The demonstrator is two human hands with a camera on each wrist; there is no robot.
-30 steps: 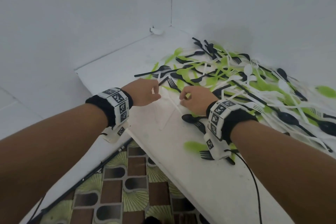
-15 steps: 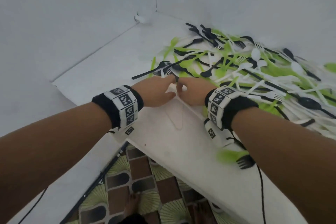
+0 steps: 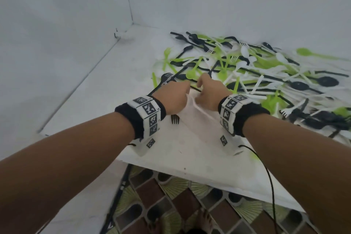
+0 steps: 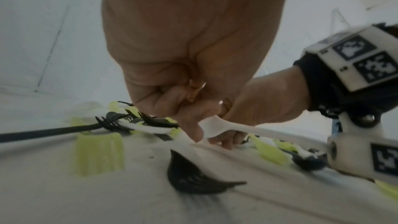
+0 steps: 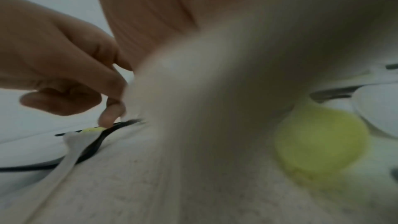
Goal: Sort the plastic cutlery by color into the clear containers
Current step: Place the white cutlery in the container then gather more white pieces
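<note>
Surface: white tabletop (image 3: 98, 89) set in a white-walled corner; used here as the landmark.
Cutlery pile: mixed heap of black, white and lime-green plastic forks and spoons (image 3: 247, 70) spread over the far right part of the tabletop.
Left hand (image 3: 171, 97): at the near edge of the pile, knuckles up, fingers curled down; the left wrist view shows them closed on a white plastic utensil (image 4: 217, 126) held just above the tabletop.
Right hand (image 3: 210, 94): just beside the left hand, touching it at the fingertips; fingers curled, gripping the same white utensil from the other side.
Right wrist view: mostly blurred by a pale object close to the lens; grip cannot be read there.
Black plastic fork (image 3: 174, 119): lies on the tabletop by the left wrist, tines toward the near edge.
Wristbands: black band with white marker blocks (image 3: 147, 114) on each wrist.
Clear containers: not in any view.
Floor: patterned brown and green tile (image 3: 171, 205) below the tabletop's near edge.
</note>
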